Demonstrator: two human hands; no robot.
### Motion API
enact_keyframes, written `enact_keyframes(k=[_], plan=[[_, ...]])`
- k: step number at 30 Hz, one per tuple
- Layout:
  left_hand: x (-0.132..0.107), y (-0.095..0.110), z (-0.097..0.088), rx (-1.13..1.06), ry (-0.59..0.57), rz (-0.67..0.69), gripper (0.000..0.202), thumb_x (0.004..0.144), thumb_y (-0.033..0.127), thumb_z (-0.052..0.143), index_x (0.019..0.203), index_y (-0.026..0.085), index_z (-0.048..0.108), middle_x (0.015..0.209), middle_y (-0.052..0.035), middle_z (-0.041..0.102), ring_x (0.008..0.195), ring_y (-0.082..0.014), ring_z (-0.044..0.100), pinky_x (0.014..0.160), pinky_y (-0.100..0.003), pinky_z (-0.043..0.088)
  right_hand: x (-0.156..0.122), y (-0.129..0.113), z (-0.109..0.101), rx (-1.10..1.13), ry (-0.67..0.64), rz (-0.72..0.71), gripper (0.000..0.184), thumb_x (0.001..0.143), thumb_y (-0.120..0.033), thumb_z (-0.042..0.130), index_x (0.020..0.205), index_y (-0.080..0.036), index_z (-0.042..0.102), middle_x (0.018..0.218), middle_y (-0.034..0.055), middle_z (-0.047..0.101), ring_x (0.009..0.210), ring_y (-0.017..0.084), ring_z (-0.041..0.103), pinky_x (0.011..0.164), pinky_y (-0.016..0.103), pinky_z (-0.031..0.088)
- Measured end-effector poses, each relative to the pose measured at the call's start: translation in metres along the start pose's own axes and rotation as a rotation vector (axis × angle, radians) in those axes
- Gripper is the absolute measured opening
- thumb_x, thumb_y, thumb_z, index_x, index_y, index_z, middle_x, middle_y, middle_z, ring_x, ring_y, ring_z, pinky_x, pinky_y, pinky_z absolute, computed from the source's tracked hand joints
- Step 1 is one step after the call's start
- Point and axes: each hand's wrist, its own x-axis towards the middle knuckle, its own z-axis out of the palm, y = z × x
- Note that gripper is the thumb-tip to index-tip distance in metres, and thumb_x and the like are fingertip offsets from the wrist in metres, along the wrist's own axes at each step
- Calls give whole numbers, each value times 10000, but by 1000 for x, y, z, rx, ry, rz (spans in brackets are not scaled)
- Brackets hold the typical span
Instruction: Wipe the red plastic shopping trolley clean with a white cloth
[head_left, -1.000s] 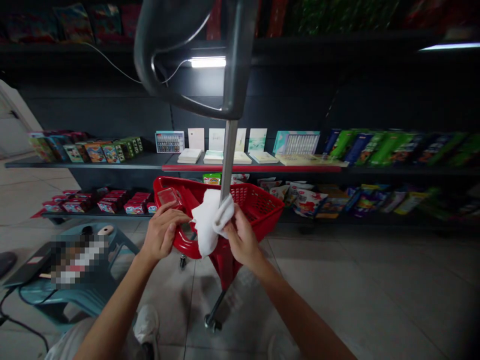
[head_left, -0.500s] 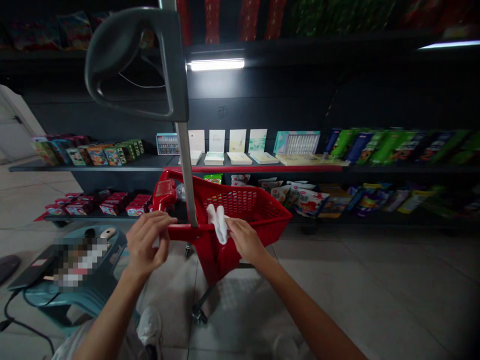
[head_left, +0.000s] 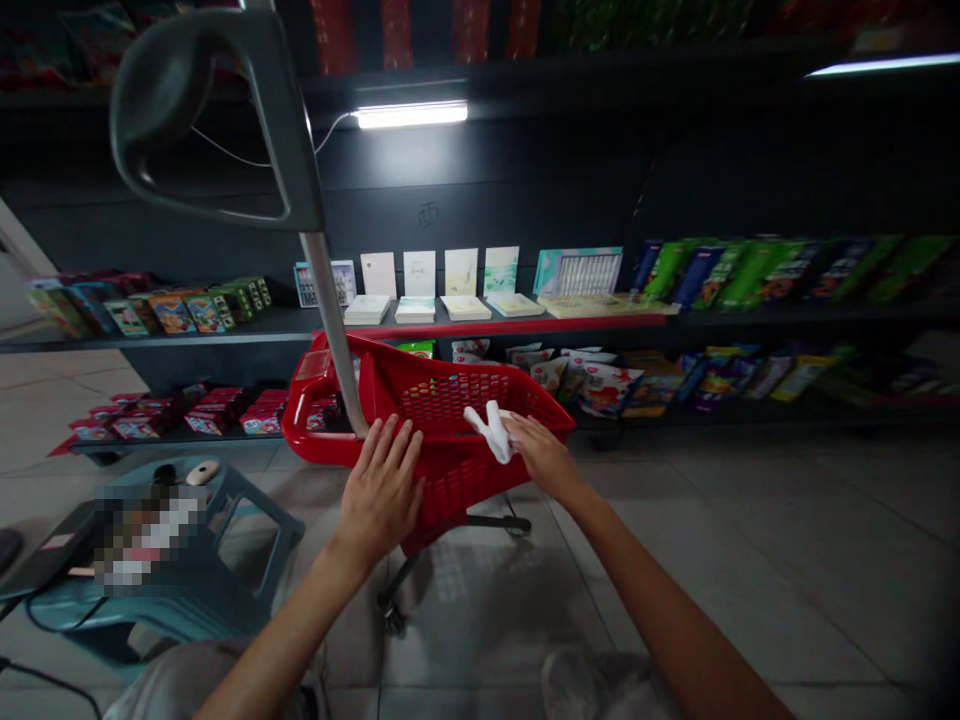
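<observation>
A red shopping cart (head_left: 450, 485) with a perforated basket stands before me, a metal pole (head_left: 334, 330) rising from its handle end. My left hand (head_left: 382, 490) lies with its fingers stretched out on the cart's near side, beside the foot of the pole. My right hand (head_left: 546, 456) pinches a folded white cloth (head_left: 493, 432) against the near rim, farther toward the cart's right end. The cloth's lower part hangs over the red side, and its gripped end is hidden by my fingers.
A grey loop-shaped handle (head_left: 300, 150) tops the pole. Behind the cart, a shelf (head_left: 487, 330) holds booklets, boxes and green and blue packets. At left, a blue-green plastic stool (head_left: 262, 530) carries a dark device and cables. Tiled floor (head_left: 705, 560) lies at right.
My left hand has moved right, from the cart's handle to its side beside the pole, fingers now stretched out. My right hand has slid the cloth rightward along the rim. The view has shifted.
</observation>
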Motion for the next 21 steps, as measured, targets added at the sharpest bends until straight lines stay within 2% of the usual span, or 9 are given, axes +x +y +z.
enact_keyframes(k=[3, 5, 8, 10, 13, 15, 19, 21], plan=[[1, -2, 5, 1, -2, -7, 590, 960, 299, 508, 1532, 168, 447, 1587, -105, 455, 1515, -316, 344, 1294, -543, 211, -13, 32, -8, -24, 15, 100, 574, 890, -43, 387, 1423, -154, 569, 1498, 122, 552, 1445, 222, 456, 1225, 483, 346], [2, -2, 4, -1, 2, -30, 582, 956, 281, 513, 1528, 191, 456, 1582, -102, 461, 1503, -322, 364, 1289, -579, 178, -19, 48, -13, -38, 40, 192, 606, 856, -16, 394, 1413, -161, 583, 1491, 123, 559, 1430, 222, 477, 1217, 468, 363], [3, -3, -3, -9, 33, -76, 500, 975, 273, 496, 1473, 256, 519, 1586, -100, 454, 1501, -350, 358, 1235, -717, 58, -24, 57, -18, -56, 60, 304, 598, 857, -22, 408, 1399, -192, 597, 1469, 117, 581, 1413, 231, 496, 1206, 463, 375], [4, -8, -8, -29, 70, -96, 423, 987, 260, 481, 1396, 294, 587, 1571, -100, 473, 1470, -354, 410, 1191, -769, 5, -24, 57, -21, -56, 59, 340, 585, 870, -31, 408, 1392, -209, 604, 1463, 105, 588, 1415, 234, 493, 1201, 457, 380], [6, -21, -12, -63, 107, -84, 386, 993, 213, 464, 1327, 314, 630, 1463, -87, 599, 1378, -316, 534, 1195, -752, -5, -24, 58, -24, -44, 37, 406, 576, 878, -45, 421, 1392, -225, 611, 1473, 99, 580, 1406, 239, 502, 1177, 430, 405], [7, -30, -12, -68, 96, -43, 418, 983, 173, 465, 1344, 322, 616, 1392, -63, 660, 1358, -298, 558, 1211, -725, 30, -25, 64, -23, -35, 34, 489, 577, 874, -53, 433, 1391, -231, 616, 1485, 95, 570, 1409, 244, 499, 1141, 401, 439], [9, -41, -8, -56, 39, 26, 511, 964, 114, 441, 1410, 330, 567, 1433, -62, 624, 1385, -283, 532, 1202, -663, 166, -28, 79, -14, 13, 105, 620, 609, 841, -37, 433, 1402, -192, 612, 1500, 108, 554, 1411, 254, 494, 1077, 350, 471], [11, -44, -6, -61, 21, 48, 511, 970, 126, 434, 1427, 322, 554, 1448, -72, 610, 1379, -281, 535, 1187, -652, 190, -27, 80, -7, 42, 170, 680, 606, 850, -62, 441, 1422, -187, 597, 1500, 125, 551, 1341, 272, 562, 1037, 345, 486]])
